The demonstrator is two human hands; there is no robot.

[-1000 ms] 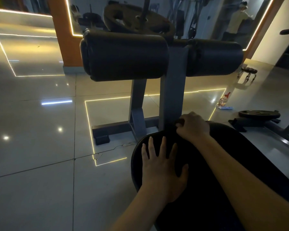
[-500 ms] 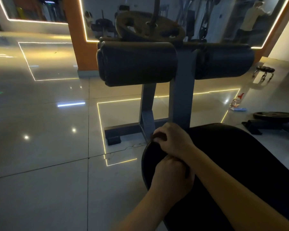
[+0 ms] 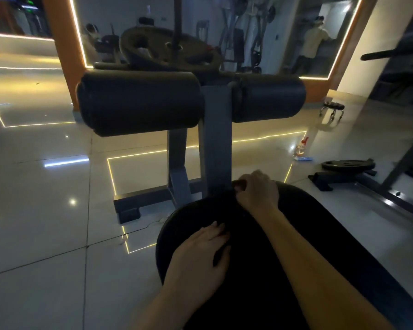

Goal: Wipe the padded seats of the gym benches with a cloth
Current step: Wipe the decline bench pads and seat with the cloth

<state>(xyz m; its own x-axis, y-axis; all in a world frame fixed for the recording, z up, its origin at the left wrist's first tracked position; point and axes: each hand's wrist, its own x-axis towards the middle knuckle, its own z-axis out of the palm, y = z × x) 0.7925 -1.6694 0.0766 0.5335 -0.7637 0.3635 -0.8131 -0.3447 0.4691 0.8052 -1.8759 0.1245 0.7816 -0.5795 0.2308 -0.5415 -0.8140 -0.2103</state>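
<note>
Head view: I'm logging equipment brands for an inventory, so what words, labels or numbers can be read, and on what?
No text can be read anywhere in this picture.
Weight plate at the top: any raised marks are too dark to read.
Spray bottle on the floor: label too small and blurred.
Bench seat: no label shows.

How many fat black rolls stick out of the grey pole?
2. One black padded roller sits left of the grey metal upright post, the other to its right. More may hide behind them.
</note>
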